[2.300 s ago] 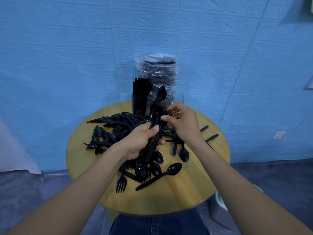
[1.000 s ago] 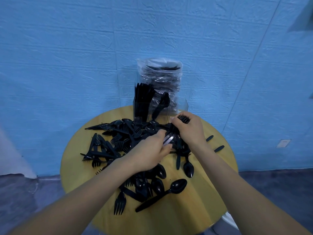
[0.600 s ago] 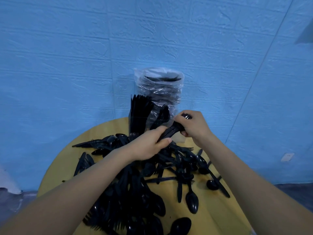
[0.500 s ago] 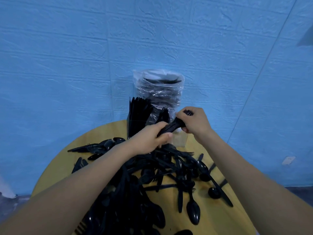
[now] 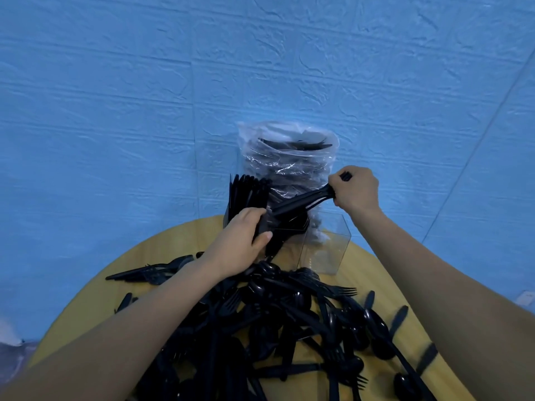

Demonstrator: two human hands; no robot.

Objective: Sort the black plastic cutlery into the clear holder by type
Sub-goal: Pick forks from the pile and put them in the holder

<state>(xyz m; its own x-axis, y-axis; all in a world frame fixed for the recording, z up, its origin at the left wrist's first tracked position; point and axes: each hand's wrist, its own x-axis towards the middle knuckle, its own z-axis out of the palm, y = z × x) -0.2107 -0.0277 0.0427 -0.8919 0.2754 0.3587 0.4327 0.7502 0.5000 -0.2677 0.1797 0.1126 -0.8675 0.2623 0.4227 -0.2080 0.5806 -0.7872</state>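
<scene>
Both hands are on 1 bundle of black forks [image 5: 301, 204], held slanted right over the clear holder [image 5: 324, 247] at the back of the round wooden table [image 5: 162, 256]. Right hand [image 5: 356, 190] has its fingers curled tight round the handle end, left hand [image 5: 242, 241] wraps the lower end. Loose cutlery pile [image 5: 289, 319] covers the tabletop in front.
</scene>
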